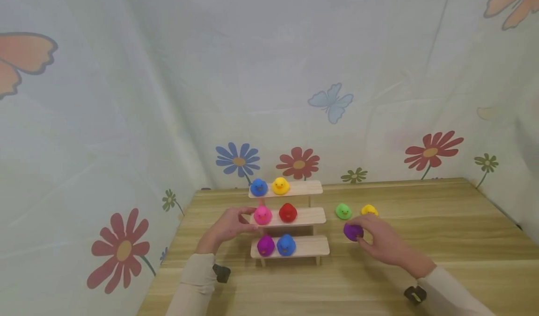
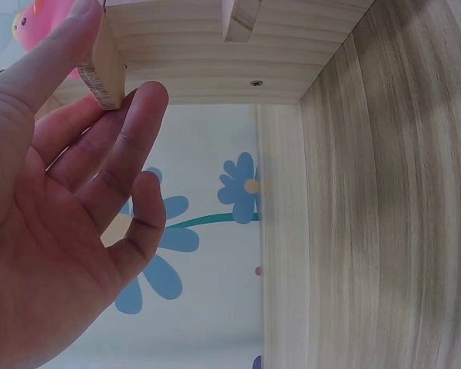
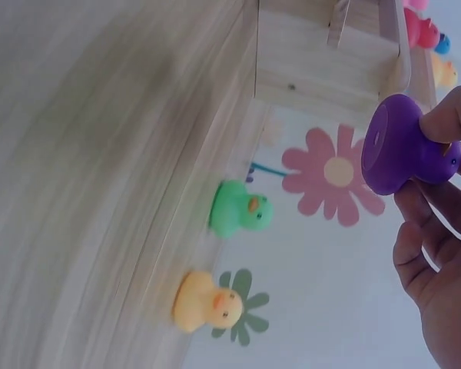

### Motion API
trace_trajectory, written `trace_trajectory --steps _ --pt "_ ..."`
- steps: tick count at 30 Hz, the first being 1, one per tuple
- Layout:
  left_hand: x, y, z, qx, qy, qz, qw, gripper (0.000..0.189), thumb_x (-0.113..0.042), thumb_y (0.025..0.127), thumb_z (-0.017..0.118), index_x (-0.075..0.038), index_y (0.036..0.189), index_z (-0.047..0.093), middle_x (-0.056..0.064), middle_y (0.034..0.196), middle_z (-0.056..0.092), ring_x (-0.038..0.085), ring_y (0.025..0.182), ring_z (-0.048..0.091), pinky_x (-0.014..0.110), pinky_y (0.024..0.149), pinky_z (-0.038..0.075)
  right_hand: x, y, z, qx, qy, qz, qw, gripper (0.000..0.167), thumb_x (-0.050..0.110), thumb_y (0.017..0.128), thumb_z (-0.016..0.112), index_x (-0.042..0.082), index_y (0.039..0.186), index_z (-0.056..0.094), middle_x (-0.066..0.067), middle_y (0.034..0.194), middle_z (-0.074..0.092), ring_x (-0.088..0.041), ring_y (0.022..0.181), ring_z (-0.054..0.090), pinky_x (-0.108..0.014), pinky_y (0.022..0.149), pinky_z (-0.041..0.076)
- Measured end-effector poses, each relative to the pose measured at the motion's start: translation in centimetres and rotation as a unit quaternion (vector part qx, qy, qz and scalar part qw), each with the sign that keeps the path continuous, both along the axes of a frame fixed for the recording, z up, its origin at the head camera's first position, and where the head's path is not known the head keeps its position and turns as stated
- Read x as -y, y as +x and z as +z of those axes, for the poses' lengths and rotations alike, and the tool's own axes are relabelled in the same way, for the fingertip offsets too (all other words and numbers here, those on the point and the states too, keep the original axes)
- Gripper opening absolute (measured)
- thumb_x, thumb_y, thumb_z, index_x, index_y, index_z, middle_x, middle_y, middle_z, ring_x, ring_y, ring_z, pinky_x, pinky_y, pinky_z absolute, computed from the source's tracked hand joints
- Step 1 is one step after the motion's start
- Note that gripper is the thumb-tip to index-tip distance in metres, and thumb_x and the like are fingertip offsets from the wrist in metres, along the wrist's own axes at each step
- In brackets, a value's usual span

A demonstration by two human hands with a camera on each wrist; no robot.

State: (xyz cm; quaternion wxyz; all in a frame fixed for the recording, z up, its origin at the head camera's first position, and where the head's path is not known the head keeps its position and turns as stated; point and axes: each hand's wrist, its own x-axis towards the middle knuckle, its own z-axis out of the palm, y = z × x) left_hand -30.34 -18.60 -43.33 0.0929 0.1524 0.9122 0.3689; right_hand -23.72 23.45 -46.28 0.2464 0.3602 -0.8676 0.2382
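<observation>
My right hand (image 1: 385,242) pinches a purple rubber duck (image 3: 398,146) between thumb and fingers, its flat base turned outward, to the right of a three-tier wooden stand (image 1: 309,217). My left hand (image 1: 230,225) grips the left end of the stand's middle shelf (image 2: 107,73), thumb on one side and fingers on the other. Beside that thumb sits a pink duck (image 1: 263,215), with a red duck (image 1: 288,212) to its right. Blue (image 1: 258,187) and yellow ducks (image 1: 280,186) occupy the top shelf. On the bottom shelf are magenta (image 1: 265,246) and blue ducks (image 1: 286,245).
A green duck (image 1: 343,211) and another yellow duck (image 1: 369,210) stand on the wood-grain table (image 1: 442,227), just beyond my right hand. Behind the table hangs a pale curtain (image 1: 252,73) printed with flowers and butterflies.
</observation>
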Motion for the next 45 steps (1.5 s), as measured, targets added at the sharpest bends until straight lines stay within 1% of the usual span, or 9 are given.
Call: trace_trajectory --steps 8,12,20,27,30,34,39,42,45 --pt "0.0 0.1 -0.1 -0.003 0.006 -0.004 1.0 0.061 -0.039 0.074 0.079 -0.019 0.128 0.059 0.001 0.118 0.062 0.022 0.086 0.061 0.03 0.068 0.05 -1.8 -0.5 -0.2 -0.002 -0.001 -0.032 0.9995 0.043 -0.003 0.064 0.071 0.01 0.104 0.063 0.005 0.097 0.059 -0.009 0.089 0.052 -0.03 0.07 0.05" --pt "0.0 0.1 -0.1 -0.002 0.01 -0.007 0.9999 0.061 -0.039 0.074 0.079 -0.019 0.127 0.059 0.001 0.118 0.062 0.022 0.086 0.061 0.03 0.069 0.05 -2.5 -0.6 -0.1 0.0 -0.001 -0.051 0.9987 0.043 -0.005 0.063 0.071 0.008 0.103 0.064 0.001 0.096 0.06 -0.013 0.087 0.054 -0.033 0.07 0.051" --pt "-0.1 0.3 0.0 0.001 0.013 -0.007 0.9999 0.06 -0.039 0.074 0.079 -0.02 0.127 0.059 0.0 0.117 0.062 0.022 0.086 0.06 0.03 0.069 0.05 -3.8 -1.1 -0.2 0.059 0.008 -0.095 0.9937 0.041 -0.003 0.067 0.073 0.007 0.106 0.063 -0.002 0.098 0.061 -0.017 0.089 0.056 -0.038 0.073 0.052" --pt "-0.2 0.3 0.0 0.002 0.014 -0.005 0.9999 0.061 -0.038 0.074 0.079 -0.02 0.128 0.058 0.001 0.118 0.061 0.023 0.086 0.06 0.03 0.069 0.05 -5.0 -1.8 -0.8 0.06 0.007 -0.107 0.9924 0.037 -0.003 0.069 0.074 0.004 0.104 0.064 -0.008 0.098 0.063 -0.022 0.088 0.058 -0.039 0.072 0.052" --pt "-0.1 0.2 0.0 0.001 0.013 -0.005 0.9999 0.061 -0.038 0.074 0.079 -0.02 0.128 0.058 0.001 0.119 0.061 0.023 0.086 0.06 0.03 0.068 0.05 -5.6 -2.1 -0.9 0.074 0.0 -0.116 0.9905 0.036 -0.003 0.07 0.074 0.004 0.103 0.064 -0.009 0.099 0.063 -0.024 0.089 0.058 -0.042 0.073 0.051" --pt "-0.1 0.2 0.0 0.0 0.012 -0.003 0.9999 0.06 -0.037 0.074 0.079 -0.02 0.127 0.059 0.0 0.118 0.061 0.023 0.085 0.06 0.03 0.068 0.05 -6.6 -2.7 -1.0 0.089 -0.002 -0.133 0.9871 0.034 -0.003 0.071 0.073 0.003 0.103 0.064 -0.009 0.096 0.063 -0.022 0.085 0.057 -0.044 0.072 0.051" --pt "0.0 0.1 -0.1 -0.004 0.009 -0.005 0.9999 0.058 -0.035 0.074 0.079 -0.02 0.127 0.059 0.001 0.118 0.061 0.023 0.085 0.06 0.031 0.068 0.05 -7.9 -3.4 -0.8 0.086 -0.001 -0.149 0.9851 0.032 -0.003 0.072 0.073 0.001 0.103 0.064 -0.009 0.093 0.064 -0.021 0.08 0.057 -0.044 0.07 0.05" --pt "0.0 0.1 -0.2 -0.006 0.01 -0.007 0.9999 0.057 -0.034 0.075 0.079 -0.019 0.127 0.059 0.001 0.119 0.061 0.023 0.085 0.06 0.03 0.068 0.051 -8.6 -3.8 -0.6 0.099 -0.005 -0.154 0.983 0.032 -0.003 0.073 0.072 -0.001 0.104 0.062 -0.011 0.093 0.064 -0.023 0.08 0.058 -0.047 0.07 0.051" --pt "0.0 0.1 -0.2 -0.007 0.014 -0.009 0.9998 0.056 -0.033 0.075 0.078 -0.019 0.126 0.059 0.002 0.12 0.061 0.023 0.085 0.061 0.03 0.067 0.051 -9.2 -4.2 -0.6 0.126 -0.006 -0.167 0.9779 0.032 -0.003 0.075 0.072 -0.001 0.105 0.062 -0.012 0.094 0.063 -0.025 0.081 0.058 -0.047 0.071 0.05"
